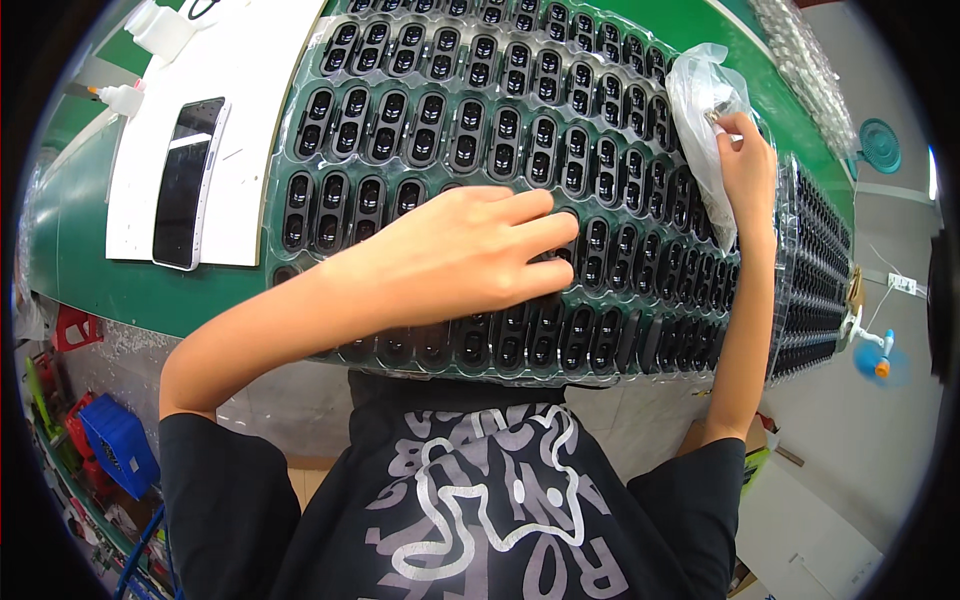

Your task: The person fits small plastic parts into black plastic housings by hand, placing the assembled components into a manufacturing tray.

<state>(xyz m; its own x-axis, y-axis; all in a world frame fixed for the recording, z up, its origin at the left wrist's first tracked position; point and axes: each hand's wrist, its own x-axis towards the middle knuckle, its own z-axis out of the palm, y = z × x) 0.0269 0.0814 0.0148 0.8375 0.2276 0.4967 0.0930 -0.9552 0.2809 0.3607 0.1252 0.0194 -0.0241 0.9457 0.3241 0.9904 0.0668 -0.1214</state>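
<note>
Rows of black oval parts (pixel 465 135), each with two glossy round windows, fill a clear plastic tray (pixel 290 130) on the green table. Over the middle of these rows is my left hand (pixel 485 245). Its fingers are bent and spread apart, with the tips down at one of the black parts; the thumb is hidden. At the tray's right side lies a translucent plastic bag (pixel 690 95). My right hand (pixel 748 170) is at this bag, thumb and forefinger pinched together by its opening. What is between those fingertips is too small to make out.
A phone (pixel 190 180) lies on a white board (pixel 130 215) at left, near white bottles (pixel 160 30). More filled trays (pixel 815 270) stand at right. Clear plastic packing (pixel 800 60) lies at the far right edge. A blue crate (pixel 120 445) is below left.
</note>
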